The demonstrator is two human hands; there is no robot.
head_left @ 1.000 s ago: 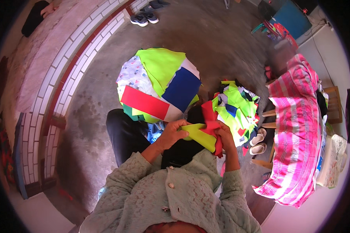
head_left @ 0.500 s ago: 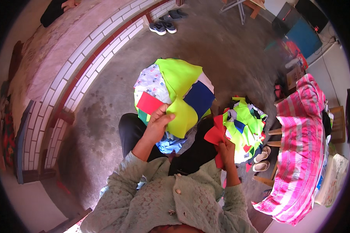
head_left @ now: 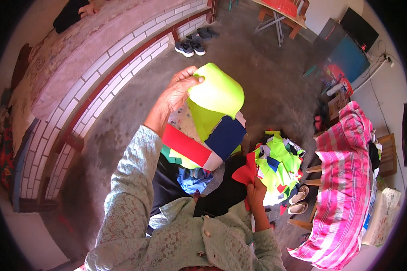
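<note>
My left hand [head_left: 178, 91] is raised, pinching the corner of a bright yellow-green fabric piece [head_left: 219, 90]. That piece hangs and curls above a round pile of fabric pieces in front of my knees. On the pile lie a red piece [head_left: 185, 147], a dark blue piece [head_left: 224, 134] and a pale printed piece [head_left: 182, 121]. What supports the pile is mostly hidden; bunched blue cloth [head_left: 193, 179] shows beneath it. Near my right knee, my right hand [head_left: 256, 192] grips red fabric [head_left: 245, 171], partly covered by the fingers.
A heap of yellow-green and mixed scraps [head_left: 278, 165] sits on the floor at my right. Beige shoes [head_left: 298, 201] lie beside it, next to a bench under pink plaid cloth [head_left: 337, 189]. Dark shoes [head_left: 190, 47] stand by the brick-faced ledge [head_left: 122, 49], where another person's hand [head_left: 87, 10] shows.
My left hand has lifted the yellow-green piece up and away, uncovering more of the red piece on the pile. My right hand keeps its hold on the red fabric.
</note>
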